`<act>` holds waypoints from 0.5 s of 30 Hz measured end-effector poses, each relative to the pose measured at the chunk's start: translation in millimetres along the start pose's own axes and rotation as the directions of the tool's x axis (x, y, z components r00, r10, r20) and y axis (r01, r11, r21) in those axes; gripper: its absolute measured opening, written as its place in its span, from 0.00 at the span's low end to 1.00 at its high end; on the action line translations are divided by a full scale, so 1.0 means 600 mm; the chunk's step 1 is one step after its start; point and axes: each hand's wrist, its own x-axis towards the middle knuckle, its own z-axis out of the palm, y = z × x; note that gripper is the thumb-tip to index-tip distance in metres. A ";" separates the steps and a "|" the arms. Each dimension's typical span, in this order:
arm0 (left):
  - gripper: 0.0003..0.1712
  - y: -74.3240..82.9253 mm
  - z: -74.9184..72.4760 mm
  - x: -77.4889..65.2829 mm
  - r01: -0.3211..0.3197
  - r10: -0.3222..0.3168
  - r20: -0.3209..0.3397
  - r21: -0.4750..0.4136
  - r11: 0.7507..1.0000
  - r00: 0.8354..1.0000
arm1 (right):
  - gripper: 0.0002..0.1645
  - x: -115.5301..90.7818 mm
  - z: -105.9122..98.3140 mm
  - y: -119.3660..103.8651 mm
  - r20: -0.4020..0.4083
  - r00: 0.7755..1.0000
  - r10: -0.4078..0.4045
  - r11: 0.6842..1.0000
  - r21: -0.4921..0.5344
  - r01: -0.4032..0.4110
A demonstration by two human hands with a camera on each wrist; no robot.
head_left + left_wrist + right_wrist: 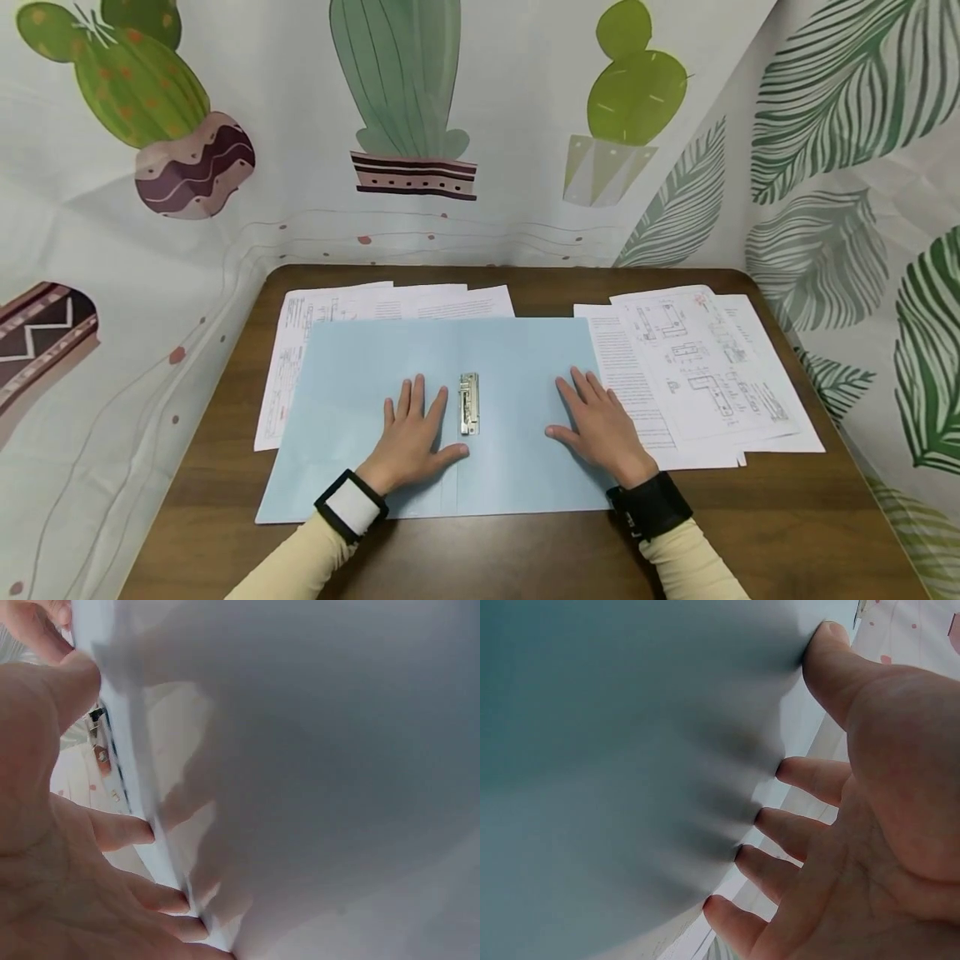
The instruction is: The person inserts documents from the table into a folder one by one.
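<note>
A light blue folder (pixel 360 358) lies spread flat on the wooden table, its inner side up. Along its spine sits a metal clip (pixel 468 403). The left hand (pixel 411 442) rests on the folder just left of the clip, fingers straight and spread, thumb pointing toward the spine. On the right half, the right hand (pixel 600 421) touches the folder near its right edge, fingers spread as well. Both wrist views show fingertips against the pale surface of the folder (pixel 315 787), (pixel 630 750). Neither hand grips anything.
Printed sheets (pixel 281 375) stick out from behind the folder's left half. More papers with technical drawings (pixel 705 375) lie fanned at the right, partly under the folder's edge. The brown table (pixel 525 558) meets a patterned cloth (pixel 517 100) at its back and sides.
</note>
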 end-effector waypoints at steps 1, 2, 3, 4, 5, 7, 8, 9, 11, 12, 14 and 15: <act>0.54 0.001 0.000 0.001 0.002 -0.002 -0.003 -0.017 1.000 1.000 | 0.49 0.000 0.000 0.000 0.001 1.000 0.002 1.000 0.003 -0.002; 0.52 0.001 -0.001 0.003 0.010 -0.010 0.000 -0.028 1.000 1.000 | 0.49 0.000 -0.001 0.000 0.002 1.000 0.004 1.000 0.004 -0.004; 0.50 0.002 -0.002 0.004 0.016 -0.016 -0.004 -0.043 0.999 1.000 | 0.49 0.000 -0.001 0.000 0.005 1.000 0.007 1.000 0.006 -0.007; 0.49 0.002 -0.001 0.005 0.020 -0.021 -0.012 -0.055 0.998 1.000 | 0.49 0.000 -0.001 -0.001 0.008 1.000 0.010 1.000 0.007 -0.010; 0.47 0.003 -0.001 0.007 0.023 -0.024 -0.023 -0.067 0.997 0.999 | 0.49 0.000 -0.001 -0.001 0.011 1.000 0.012 1.000 0.007 -0.012; 0.45 0.004 0.000 0.009 0.030 -0.033 -0.036 -0.081 0.996 0.999 | 0.49 0.001 -0.001 -0.002 0.013 1.000 0.014 1.000 0.005 -0.014; 0.44 0.005 0.000 0.010 0.036 -0.040 -0.044 -0.087 0.996 0.998 | 0.49 0.001 -0.001 -0.002 0.015 1.000 0.015 1.000 0.003 -0.015; 0.44 0.007 0.001 0.011 0.040 -0.045 -0.056 -0.092 0.995 0.997 | 0.49 0.001 -0.001 -0.002 0.015 1.000 0.015 1.000 0.002 -0.015; 0.44 0.010 0.003 0.013 0.047 -0.054 -0.075 -0.096 0.994 0.996 | 0.49 0.001 0.000 -0.002 0.012 1.000 0.014 1.000 0.002 -0.014; 0.43 0.011 0.004 0.014 0.049 -0.058 -0.086 -0.096 0.994 0.995 | 0.49 0.001 -0.001 -0.002 0.012 1.000 0.015 1.000 0.003 -0.015; 0.43 0.014 0.006 0.015 0.057 -0.067 -0.105 -0.099 0.993 0.992 | 0.49 0.001 -0.001 -0.002 0.013 1.000 0.016 1.000 0.005 -0.016; 0.43 0.016 0.007 0.016 0.058 -0.069 -0.115 -0.099 0.993 0.991 | 0.49 0.001 -0.002 -0.002 0.012 1.000 0.016 1.000 0.004 -0.016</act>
